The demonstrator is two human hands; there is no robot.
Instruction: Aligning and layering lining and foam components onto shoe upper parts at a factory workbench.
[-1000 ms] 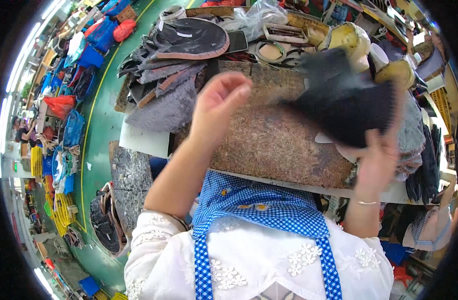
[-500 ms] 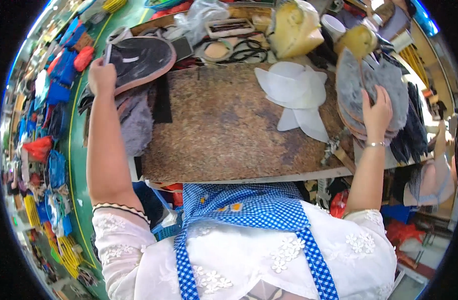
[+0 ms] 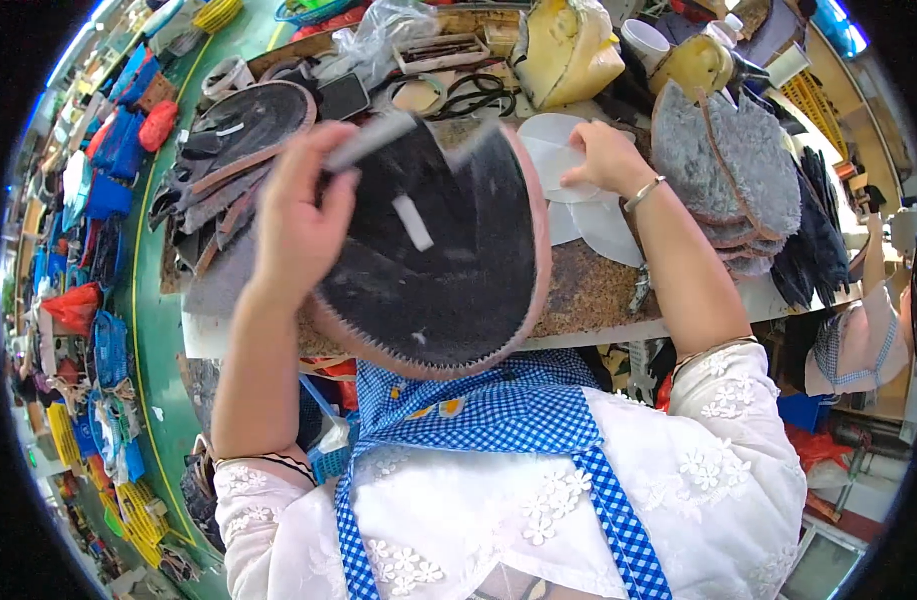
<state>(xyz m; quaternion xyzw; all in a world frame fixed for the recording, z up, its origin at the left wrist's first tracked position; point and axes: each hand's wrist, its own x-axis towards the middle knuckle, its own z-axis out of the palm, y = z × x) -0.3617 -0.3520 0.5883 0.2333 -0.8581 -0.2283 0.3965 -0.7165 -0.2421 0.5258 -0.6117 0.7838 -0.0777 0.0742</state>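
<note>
My left hand [image 3: 304, 195], slightly blurred, grips the upper left edge of a rounded black panel [image 3: 434, 285]. The panel has a pinkish, serrated border, a notch at its top and pale strips on its face. It covers much of the mottled brown board [image 3: 594, 290]. At the right of the board, my right hand [image 3: 611, 160] has its thumb and fingers closed at the edge of thin, whitish, petal-shaped sheets [image 3: 599, 228]. A similar dark panel [image 3: 251, 115] lies on the stack at the left. Grey furry pieces [image 3: 729, 160] are piled at the right.
Along the back stand a yellowish wrapped block [image 3: 569, 60], a tray of tools [image 3: 441, 55], black loops [image 3: 479, 97] and a white cup [image 3: 644, 42]. Dark strips [image 3: 819, 235] hang at the right. Another person [image 3: 859, 345] is at the far right.
My left hand has brought the black panel from the left stack to the middle of the board, turning it. My right hand has moved left from the grey furry pile to the whitish sheets.
</note>
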